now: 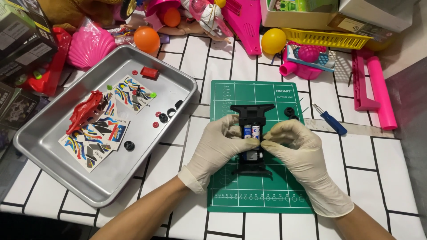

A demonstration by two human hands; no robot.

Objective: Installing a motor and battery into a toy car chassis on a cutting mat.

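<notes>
Lower centre of frame: both gloved hands clamp a black toy car chassis over a green cutting mat. Left hand is closed round the chassis's left side, thumb up by the battery bay. Right hand is closed on the right side, fingertips pressing at the 2 batteries, blue-and-white cylinders seated side by side. Judgement: keep the chassis flat on the mat, pinch the sides evenly, push each cell straight down so the contacts don't bend.

Textures: thin cream latex gloves, wrinkled; chassis is matte moulded plastic with a wide bumper at the far end; mat is rubbery with a printed grid. Surface is glossy white with black brick lines.

Left of frame: dull metal tray, rounded corners, holding a glossy red car shell, colourful sticker sheets and small black wheels.

Right of mat: blue-handled screwdriver.

Top of frame: toy clutter, orange ball, yellow ball, ribbed pink shell, yellow basket.
</notes>
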